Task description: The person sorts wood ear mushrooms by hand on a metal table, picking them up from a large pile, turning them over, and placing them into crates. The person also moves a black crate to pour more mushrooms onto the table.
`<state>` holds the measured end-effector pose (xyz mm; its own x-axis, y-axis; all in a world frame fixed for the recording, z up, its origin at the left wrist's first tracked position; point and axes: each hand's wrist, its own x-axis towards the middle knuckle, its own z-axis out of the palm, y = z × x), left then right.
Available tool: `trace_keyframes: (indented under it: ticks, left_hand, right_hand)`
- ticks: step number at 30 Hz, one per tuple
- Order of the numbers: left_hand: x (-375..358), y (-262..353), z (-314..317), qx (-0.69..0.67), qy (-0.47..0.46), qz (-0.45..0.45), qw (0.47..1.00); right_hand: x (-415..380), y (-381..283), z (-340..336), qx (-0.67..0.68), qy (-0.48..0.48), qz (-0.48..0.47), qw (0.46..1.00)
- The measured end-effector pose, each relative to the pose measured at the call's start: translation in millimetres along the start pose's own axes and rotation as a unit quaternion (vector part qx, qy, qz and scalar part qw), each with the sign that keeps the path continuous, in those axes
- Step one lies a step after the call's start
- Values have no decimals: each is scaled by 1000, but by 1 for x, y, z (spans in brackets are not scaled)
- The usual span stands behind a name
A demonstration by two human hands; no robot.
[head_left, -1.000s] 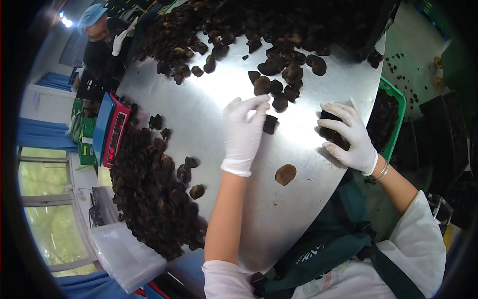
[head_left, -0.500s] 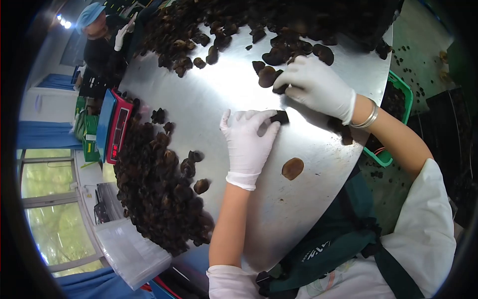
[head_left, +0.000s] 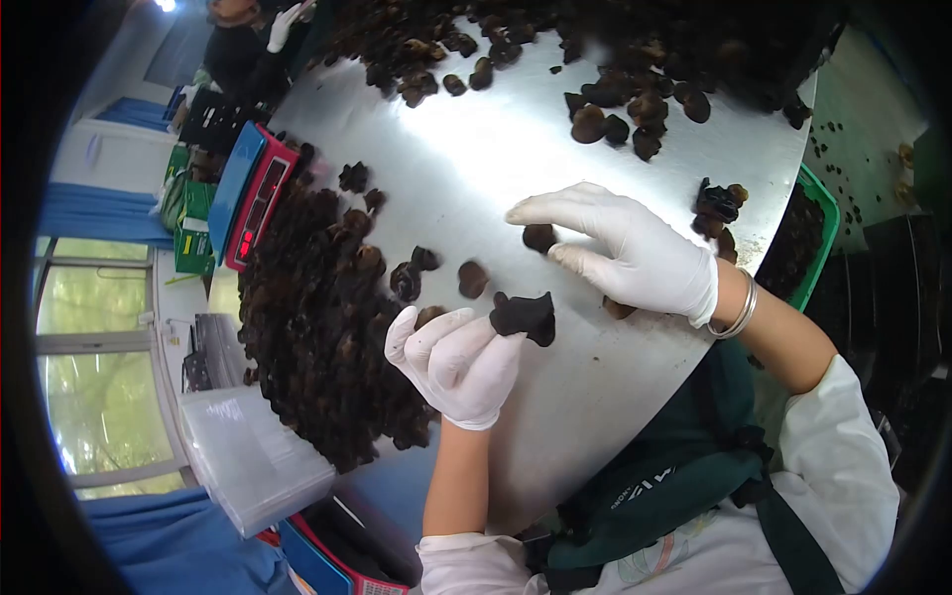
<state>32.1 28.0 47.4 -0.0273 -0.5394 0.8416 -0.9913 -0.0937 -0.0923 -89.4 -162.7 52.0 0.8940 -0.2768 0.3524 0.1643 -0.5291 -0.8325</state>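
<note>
My left hand (head_left: 456,367), in a white glove, pinches a black, curled fungus-like piece (head_left: 526,317) between thumb and fingers over the metal table (head_left: 575,397). To its right is my right hand (head_left: 630,253), also gloved, with thumb and fingers spread around a small dark round piece (head_left: 538,238), not closed on it. A brown piece (head_left: 472,279) lies just above my left hand. Another brown piece (head_left: 617,307) is partly hidden below my right hand. The large dark pile (head_left: 317,317) spreads to the left of my left hand.
More dark pieces (head_left: 654,40) cover the table's far side. A red and blue scale (head_left: 260,203) stands at the left, above clear plastic bags (head_left: 253,456). A green basket (head_left: 818,238) is at the right. Another person (head_left: 243,50) with a white glove is at the upper left.
My left hand has moved down and left, and the black piece in it shows more fully. My right hand has come lower and its fingers have spread. The view has shifted.
</note>
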Motion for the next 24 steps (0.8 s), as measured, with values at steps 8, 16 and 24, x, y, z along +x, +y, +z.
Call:
trace_keyframes:
  ticks: [8, 16, 24]
  left_hand:
    - [-59, -58, -61, 95, -197, -304, 927]
    - [-23, -5, -41, 6, -232, -256, 939]
    - [-10, 15, 2, -337, -160, -395, 840]
  right_hand:
    - [-41, 14, -9, -221, 78, -6, 972]
    - [-9, 15, 50, -325, 81, -38, 941]
    - [-16, 0, 6, 459, 2, 309, 833]
